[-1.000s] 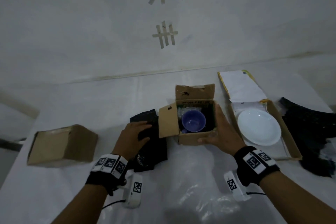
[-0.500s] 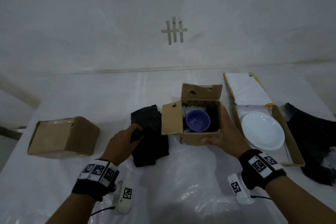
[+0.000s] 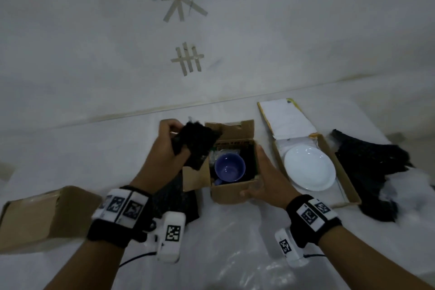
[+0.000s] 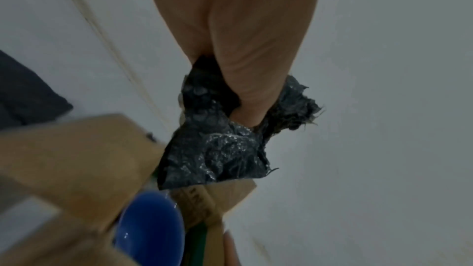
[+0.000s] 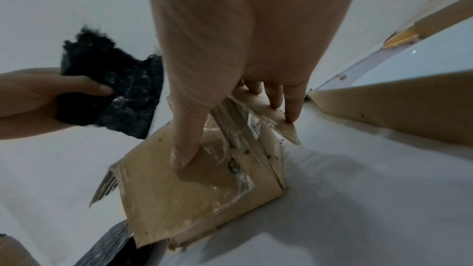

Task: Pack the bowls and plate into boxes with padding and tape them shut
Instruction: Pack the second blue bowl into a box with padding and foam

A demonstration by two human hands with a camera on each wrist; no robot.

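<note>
The left hand (image 3: 164, 148), which lay on the black padding on the tabletop (image 3: 70, 160) a second ago, now grips a piece of padding (image 3: 196, 142) lifted beside the open box (image 3: 231, 193), ready to cushion the blue bowl (image 3: 229, 168) inside, while the right hand (image 3: 268, 179) clasps the box's side.

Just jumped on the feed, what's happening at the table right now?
A person is packing dishes. Their left hand grips a wad of black padding raised beside the open small box, which holds a blue bowl. The right hand steadies that box, thumb on the front, fingers along its right side. A white plate sits in an open flat box to the right, uncovered. More black padding lies beyond it. Another cardboard box sits at far left.
</note>
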